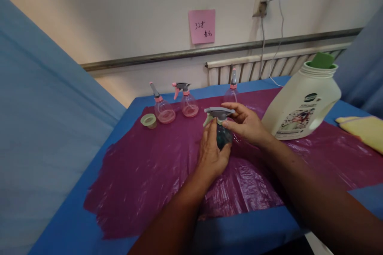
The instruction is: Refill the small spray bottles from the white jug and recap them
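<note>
A dark spray bottle [224, 137] with a grey trigger head and pale green collar stands upright at the middle of the purple plastic sheet [143, 171]. My left hand [212, 149] is wrapped round the bottle's body from the left and front, its fingers reaching up near the collar. At the sprayer's right side is my right hand [247, 123], fingers curved, with the thumb at the collar and the fingertips by the back of the grey head. Part of the bottle is hidden by my left hand.
Clear spray bottles with pink collars [165, 114] [189, 108] [231, 95] stand behind. A pale green cap [149, 120] lies at left. A large cream jug [299, 107] stands right, beside a yellow cloth [363, 129]. Blue curtain [44, 107] hangs left; the wall is behind.
</note>
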Demonstrator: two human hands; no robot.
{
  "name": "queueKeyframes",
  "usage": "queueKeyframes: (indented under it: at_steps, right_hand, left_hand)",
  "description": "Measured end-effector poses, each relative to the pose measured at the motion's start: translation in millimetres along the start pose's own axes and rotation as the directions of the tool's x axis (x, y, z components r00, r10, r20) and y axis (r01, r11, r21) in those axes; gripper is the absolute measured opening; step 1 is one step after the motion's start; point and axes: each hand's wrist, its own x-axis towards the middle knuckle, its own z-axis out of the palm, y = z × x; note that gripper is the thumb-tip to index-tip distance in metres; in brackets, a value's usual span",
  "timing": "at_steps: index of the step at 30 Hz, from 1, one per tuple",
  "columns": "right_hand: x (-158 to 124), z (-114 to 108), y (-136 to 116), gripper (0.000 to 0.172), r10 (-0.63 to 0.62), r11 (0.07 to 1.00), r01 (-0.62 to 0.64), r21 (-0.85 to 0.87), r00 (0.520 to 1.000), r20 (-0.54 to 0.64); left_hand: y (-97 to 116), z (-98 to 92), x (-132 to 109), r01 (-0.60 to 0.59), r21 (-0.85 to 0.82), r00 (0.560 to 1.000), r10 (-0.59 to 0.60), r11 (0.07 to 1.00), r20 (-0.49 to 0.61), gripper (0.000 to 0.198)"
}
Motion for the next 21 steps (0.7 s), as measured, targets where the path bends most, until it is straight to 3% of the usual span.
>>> queueKeyframes:
  at_steps: [10,16,21]
  right_hand:
    - [2.3,13.4,6.6,0.057,-0.046,0.997,0.041,-0.071,0.996,-0.075]
    - [0.5,22.9,1.4,0.036,-0.046,0.974,0.015,-0.228,0.99,-0.131]
    - [2.9,27.6,2.2,0.047,-0.082,0.973,0.041,-0.225,0.981,-0.176]
  left_hand:
    - [-4.7,3.3,0.5,-0.023,0.022,1.0,0.023,0.999,-0.016,0.094]
    - [1.1,-0.2,2.0,-0.024,-0.016,1.0,0.024,1.0,-0.01,0.08]
    - [1.8,-0.7,3.5,-0.016,-0.012,1.0,0.016,1.0,-0.018,0.075]
